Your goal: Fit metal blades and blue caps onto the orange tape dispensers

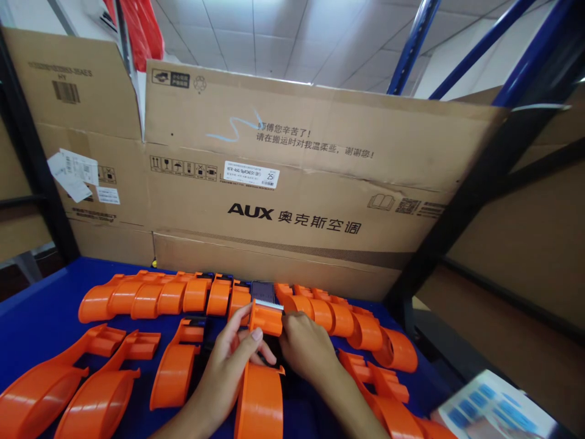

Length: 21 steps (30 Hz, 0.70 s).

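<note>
My left hand [235, 353] is wrapped around an orange tape dispenser [259, 402], its thumb lying across the front end. A toothed metal blade [269, 305] runs along the top edge of that end. The round body of the dispenser hangs below my fingers, toward me. Close against its right side is my right hand [304, 341], with the fingers curled in. Its fingertips are hidden, so what they grip cannot be made out. Just behind both hands is a dark rectangular block [263, 292].
More orange dispensers stand in a row at the back left [146, 299] and back right [342, 320] of the blue tabletop [27, 311]. Others lie at front left [98, 402] and front right [393, 414]. Behind rises a cardboard panel [292, 177]. A printed box [493, 405] sits at lower right.
</note>
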Tool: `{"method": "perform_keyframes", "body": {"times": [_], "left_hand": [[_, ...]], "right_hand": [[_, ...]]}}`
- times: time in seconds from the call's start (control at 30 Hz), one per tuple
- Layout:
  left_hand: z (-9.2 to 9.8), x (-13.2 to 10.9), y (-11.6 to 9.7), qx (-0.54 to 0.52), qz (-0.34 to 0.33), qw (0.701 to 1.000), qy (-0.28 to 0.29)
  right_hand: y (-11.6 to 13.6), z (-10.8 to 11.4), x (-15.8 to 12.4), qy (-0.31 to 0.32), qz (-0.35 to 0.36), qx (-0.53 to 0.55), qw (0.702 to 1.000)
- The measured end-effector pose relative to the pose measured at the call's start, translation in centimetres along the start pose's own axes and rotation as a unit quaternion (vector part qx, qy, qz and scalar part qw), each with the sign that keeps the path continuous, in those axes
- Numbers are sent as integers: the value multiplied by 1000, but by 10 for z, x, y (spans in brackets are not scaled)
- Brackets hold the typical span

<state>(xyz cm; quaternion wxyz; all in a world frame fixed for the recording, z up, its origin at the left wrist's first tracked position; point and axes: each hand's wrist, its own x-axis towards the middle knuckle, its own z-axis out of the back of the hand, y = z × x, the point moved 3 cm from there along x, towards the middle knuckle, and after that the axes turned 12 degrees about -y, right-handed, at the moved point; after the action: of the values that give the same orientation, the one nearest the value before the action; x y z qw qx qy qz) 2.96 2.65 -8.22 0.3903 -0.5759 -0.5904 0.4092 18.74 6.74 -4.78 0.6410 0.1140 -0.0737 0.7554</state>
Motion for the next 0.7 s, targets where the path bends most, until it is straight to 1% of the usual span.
{"method": "perform_keyframes", "body": {"times": [0.27,0.4,0.47,0.5,0.53,0.57,0.6,0.63,0.67,0.7], "left_hand": [[-2,0,-3,-1,-4,1000,-4],[-1,2,-1,4,-1,1000,-8],[0,3,1,9,1,1000,-11],[0,3,1,11,2,1000,-13],[0,3,1,13,2,1000,-14],[0,3,1,15,2,1000,-15],[0,3,1,16,0,1000,-16],[-1,3,1,16,-2,1000,-18],[-1,3,1,17,-5,1000,-19],[-1,4,1,19,-6,1000,-20]], "right_hand": [[2,1,-5,-15,2,15,1000],[-3,7,-4,-31,-1,40,999],[-8,13,-4,-52,2,69,996],[-11,17,-4,-76,1,100,992],[-14,20,-5,-113,-4,145,983],[-17,24,-6,-161,-14,204,966],[-21,27,-8,-213,-25,273,938],[-23,30,-11,-259,-35,340,903],[-25,31,-14,-292,-38,395,870],[-25,31,-17,-310,-33,434,846]]}}
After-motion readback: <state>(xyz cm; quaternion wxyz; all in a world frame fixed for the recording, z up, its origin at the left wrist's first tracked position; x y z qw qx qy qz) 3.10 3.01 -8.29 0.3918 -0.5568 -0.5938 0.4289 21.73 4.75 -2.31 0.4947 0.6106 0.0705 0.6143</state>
